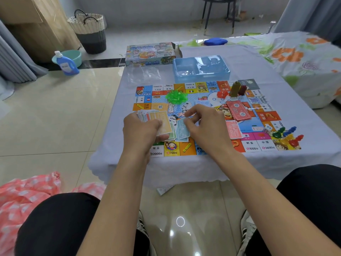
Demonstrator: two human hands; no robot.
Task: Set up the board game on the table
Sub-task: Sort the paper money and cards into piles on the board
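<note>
The game board (206, 100) lies flat on the cloth-covered tabletop (276, 159). The left hand (141, 129) grips a fanned stack of paper money (156, 119), fingers curled round it, above the board's near edge. The right hand (204, 124) pinches a blue note (181, 131) just beside that stack. Red notes (238, 109) lie to the right, a heap of green houses (176, 96) further back, coloured pawns (287, 135) and a die (267, 128) at the near right corner. The blue tray (201, 68) and game box (150, 54) sit beyond the board.
</note>
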